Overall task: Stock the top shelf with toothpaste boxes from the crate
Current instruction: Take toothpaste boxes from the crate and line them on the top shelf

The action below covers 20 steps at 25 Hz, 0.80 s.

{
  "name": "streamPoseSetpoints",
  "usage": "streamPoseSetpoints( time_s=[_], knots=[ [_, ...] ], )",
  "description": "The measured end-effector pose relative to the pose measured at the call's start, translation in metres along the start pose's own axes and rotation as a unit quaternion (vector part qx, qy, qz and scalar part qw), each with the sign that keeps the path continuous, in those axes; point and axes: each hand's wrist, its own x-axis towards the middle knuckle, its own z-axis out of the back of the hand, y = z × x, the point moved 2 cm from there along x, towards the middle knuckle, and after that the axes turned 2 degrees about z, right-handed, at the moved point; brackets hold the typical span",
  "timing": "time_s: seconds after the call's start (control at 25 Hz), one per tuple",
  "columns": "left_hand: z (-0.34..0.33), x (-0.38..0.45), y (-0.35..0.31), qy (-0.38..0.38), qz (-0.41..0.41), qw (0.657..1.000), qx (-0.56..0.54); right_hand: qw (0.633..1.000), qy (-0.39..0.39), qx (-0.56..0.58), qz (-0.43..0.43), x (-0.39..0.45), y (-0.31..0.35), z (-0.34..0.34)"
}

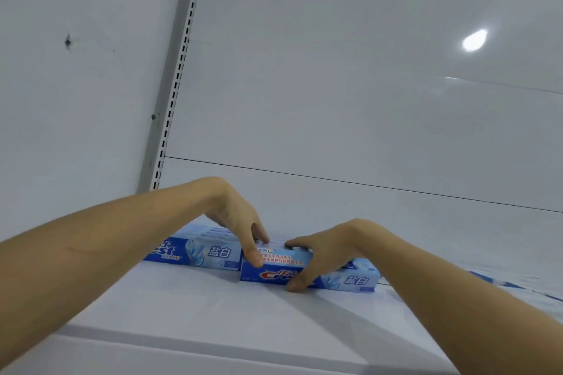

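Note:
A blue and white toothpaste box (350, 278) lies lengthwise on the white top shelf (182, 307). My right hand (323, 256) grips its middle, thumb on the front face and fingers over the top. My left hand (243, 228) rests on the box's left end, thumb on the front and fingers on top. To the left, behind my left arm, lies a row of several toothpaste boxes (207, 253), touching the held box's left end. The crate is out of view.
The white back panel (335, 100) rises behind the shelf. A slotted upright (179, 70) runs along its left side, next to a white side wall (76, 85). More blue packaging (499, 283) shows at the right behind my right forearm.

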Motion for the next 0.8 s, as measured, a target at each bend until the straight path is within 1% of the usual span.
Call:
streamPoseSetpoints(
  time_s=[0.08,0.2,0.36,0.44,0.52,0.56,0.64,0.68,0.72,0.8],
  knots=[
    [0.003,-0.001,-0.002,-0.037,-0.022,0.999,0.018,0.999,-0.026,-0.021,-0.004,0.002,-0.008,0.003],
    [0.01,0.003,-0.006,-0.066,-0.065,0.996,0.012,0.999,-0.005,-0.034,-0.03,0.006,-0.016,0.005],
    [0.009,0.01,0.002,-0.099,-0.045,0.994,0.002,0.997,-0.006,-0.059,-0.042,0.009,-0.012,0.009],
    [0.008,0.009,0.006,-0.103,-0.047,0.993,-0.037,0.998,-0.011,-0.045,-0.033,0.012,-0.013,0.009],
    [0.007,0.005,0.008,-0.079,-0.049,0.989,-0.116,1.0,-0.021,0.012,-0.01,0.015,-0.016,0.008],
    [0.006,0.003,0.008,-0.062,-0.046,0.988,-0.136,0.997,-0.034,0.074,0.004,0.014,-0.019,0.008],
    [-0.001,0.007,0.008,-0.037,-0.039,0.992,-0.113,0.972,-0.069,0.223,-0.001,0.008,-0.034,0.014],
    [-0.006,0.013,0.011,-0.033,-0.033,0.995,-0.086,0.957,-0.091,0.276,-0.026,0.003,-0.043,0.018],
    [-0.012,0.02,0.013,-0.032,-0.024,0.998,-0.057,0.944,-0.111,0.302,-0.072,0.002,-0.052,0.017],
    [-0.023,0.03,0.016,-0.039,-0.009,0.999,-0.02,0.933,-0.134,0.293,-0.163,0.004,-0.06,0.008]
  ],
)
